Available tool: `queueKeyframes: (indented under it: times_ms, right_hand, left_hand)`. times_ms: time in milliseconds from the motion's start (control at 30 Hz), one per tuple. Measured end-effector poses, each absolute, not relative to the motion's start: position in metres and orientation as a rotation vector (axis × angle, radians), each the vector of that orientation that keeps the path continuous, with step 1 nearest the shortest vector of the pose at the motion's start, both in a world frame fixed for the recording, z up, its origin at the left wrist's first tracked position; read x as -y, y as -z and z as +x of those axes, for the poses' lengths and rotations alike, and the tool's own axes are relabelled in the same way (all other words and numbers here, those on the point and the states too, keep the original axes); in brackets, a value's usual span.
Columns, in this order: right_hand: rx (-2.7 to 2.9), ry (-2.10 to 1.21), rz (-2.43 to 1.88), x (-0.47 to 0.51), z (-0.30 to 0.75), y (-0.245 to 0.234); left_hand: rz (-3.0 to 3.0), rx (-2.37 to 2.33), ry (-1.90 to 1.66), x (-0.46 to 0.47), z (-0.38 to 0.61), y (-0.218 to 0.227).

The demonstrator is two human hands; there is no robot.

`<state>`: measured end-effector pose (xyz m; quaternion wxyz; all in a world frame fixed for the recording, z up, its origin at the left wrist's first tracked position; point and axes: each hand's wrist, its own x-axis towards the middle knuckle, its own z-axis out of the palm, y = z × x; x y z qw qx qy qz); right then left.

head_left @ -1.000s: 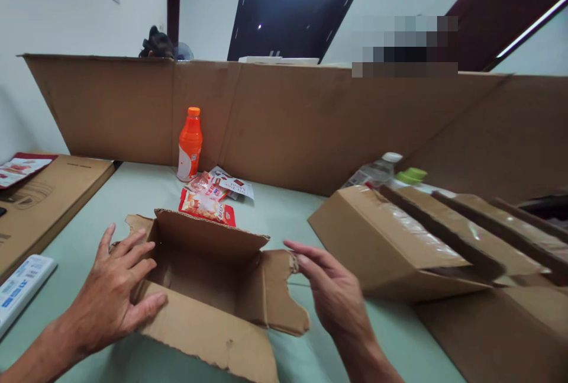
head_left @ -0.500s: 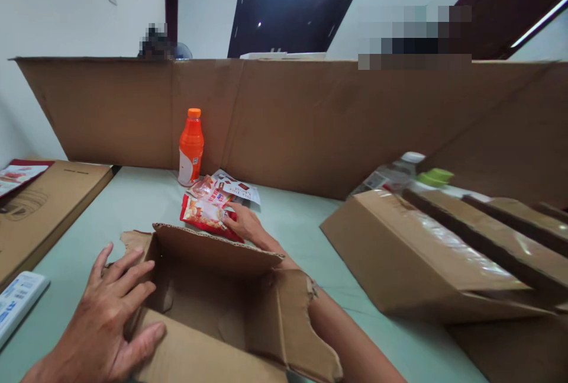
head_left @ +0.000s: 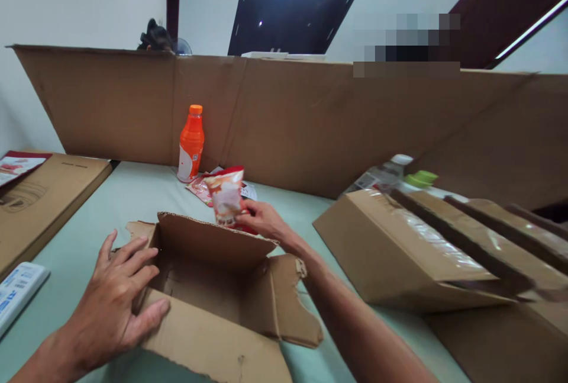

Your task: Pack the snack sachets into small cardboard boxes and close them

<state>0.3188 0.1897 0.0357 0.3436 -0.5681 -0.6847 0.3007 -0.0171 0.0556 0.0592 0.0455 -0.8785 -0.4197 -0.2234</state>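
Note:
My left hand [head_left: 119, 291] lies with fingers spread over the left end of an open cardboard box [head_left: 222, 335], whose flaps are folded out. Inside, the box shows bare cardboard. Beyond its far flap, my right hand [head_left: 261, 217] grips a red and white snack packet [head_left: 225, 193] by its lower right edge, tilted up off the table. Behind that packet lie a pink packet [head_left: 199, 190] and a white packet [head_left: 249, 191], both partly covered. An orange drink bottle [head_left: 191, 143] stands upright just behind them.
At right, a larger cardboard box [head_left: 381, 253] has a clear bottle [head_left: 390, 171] and a green lid [head_left: 421, 179] behind it. A flat carton [head_left: 57, 193] and a white-blue pack [head_left: 20, 294] lie left. A tall cardboard panel [head_left: 302, 122] spans the back; people are beyond it.
My right hand has lifted the red and white snack packet off the pile and tipped it upright. My left hand stays at the box's left end.

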Motion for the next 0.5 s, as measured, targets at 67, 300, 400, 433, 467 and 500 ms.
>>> queueKeyframes:
  times_ms: [67,300,400,433,467,500]
  right_hand:
    - [1.66,-0.673,-1.438,-0.172,0.334,-0.064]
    - [1.585,-0.186,-1.057,-0.08,0.327,-0.16]
    - [2.109,-0.116,-1.03,-0.055,0.298,-0.159]
    - [2.293,-0.089,-1.048,-0.052,0.289,-0.153]
    - [2.463,-0.069,-1.106,-0.052,0.28,-0.146]
    - [2.605,-0.051,-1.192,-0.053,0.273,-0.139]
  left_hand:
    - [-2.677,1.275,0.667,-0.056,-0.017,-0.059]
    - [-2.651,1.305,0.776,-0.059,-0.011,-0.059]
    - [-2.652,1.295,0.787,-0.059,-0.01,-0.059]
    - [-2.639,1.305,0.811,-0.059,-0.01,-0.059]
    - [-2.617,1.318,0.843,-0.058,-0.011,-0.058]
    - [-2.582,1.332,0.878,-0.056,-0.011,-0.058]
